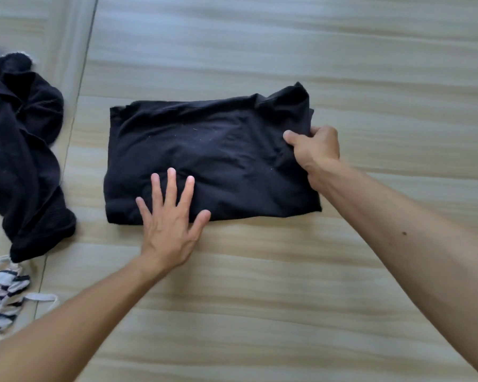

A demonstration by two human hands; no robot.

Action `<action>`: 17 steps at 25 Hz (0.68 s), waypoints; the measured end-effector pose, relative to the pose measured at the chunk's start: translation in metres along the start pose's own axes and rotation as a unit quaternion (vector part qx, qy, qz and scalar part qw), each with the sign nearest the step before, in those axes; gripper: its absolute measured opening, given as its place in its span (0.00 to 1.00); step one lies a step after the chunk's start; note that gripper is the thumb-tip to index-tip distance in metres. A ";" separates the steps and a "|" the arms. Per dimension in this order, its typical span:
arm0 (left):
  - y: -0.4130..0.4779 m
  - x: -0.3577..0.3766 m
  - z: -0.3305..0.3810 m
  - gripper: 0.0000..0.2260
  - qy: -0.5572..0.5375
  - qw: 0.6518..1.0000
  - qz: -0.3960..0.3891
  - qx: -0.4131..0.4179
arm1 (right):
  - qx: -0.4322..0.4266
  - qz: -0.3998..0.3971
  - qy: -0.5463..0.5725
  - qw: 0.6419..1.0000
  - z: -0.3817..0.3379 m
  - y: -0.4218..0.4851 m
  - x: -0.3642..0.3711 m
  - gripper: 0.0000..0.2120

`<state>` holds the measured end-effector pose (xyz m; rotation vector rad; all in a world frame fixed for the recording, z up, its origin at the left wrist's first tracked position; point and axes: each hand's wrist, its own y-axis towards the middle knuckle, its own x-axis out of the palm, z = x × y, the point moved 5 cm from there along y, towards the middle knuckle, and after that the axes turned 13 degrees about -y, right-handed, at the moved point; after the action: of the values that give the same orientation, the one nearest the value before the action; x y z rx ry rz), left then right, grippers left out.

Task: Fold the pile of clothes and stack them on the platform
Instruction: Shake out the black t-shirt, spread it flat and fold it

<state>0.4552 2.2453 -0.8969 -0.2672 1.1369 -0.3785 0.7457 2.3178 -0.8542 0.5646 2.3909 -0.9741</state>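
Observation:
A black garment, folded into a rough rectangle, lies flat on the light wood-grain platform in the middle of the view. My left hand presses flat on its near edge with fingers spread. My right hand grips the garment's right edge, thumb on top and fingers curled under the cloth. A pile of unfolded black clothes lies crumpled at the far left.
A striped blue-and-white garment with white straps lies at the lower left beside the black pile. A seam in the surface runs from top to bottom near the left side. Bare wood-grain surface stretches around the folded garment.

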 end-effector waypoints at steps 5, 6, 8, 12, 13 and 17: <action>0.046 0.008 0.088 0.35 0.068 0.991 -0.024 0.114 | -0.016 0.084 0.072 0.994 0.105 -0.047 -0.106 0.04; 0.049 0.020 0.120 0.34 0.074 0.987 -0.033 0.137 | 0.014 0.102 0.088 0.991 0.138 -0.063 -0.125 0.04; 0.046 0.051 0.186 0.35 0.065 0.980 -0.064 0.176 | 0.097 0.119 0.119 0.981 0.205 -0.097 -0.150 0.04; 0.009 0.124 0.300 0.47 0.080 0.953 -0.145 0.255 | 0.243 0.127 0.142 0.951 0.316 -0.149 -0.185 0.06; -0.004 0.142 0.319 0.51 0.098 0.944 -0.159 0.273 | 0.274 0.130 0.148 0.941 0.333 -0.159 -0.195 0.07; -0.048 0.191 0.359 0.60 0.147 0.914 -0.185 0.331 | 0.392 0.150 0.135 0.897 0.383 -0.192 -0.224 0.21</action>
<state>0.8467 2.1260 -0.8926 0.1867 1.1803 -1.1428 0.9287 1.8704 -0.8615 1.3880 1.9467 -1.7967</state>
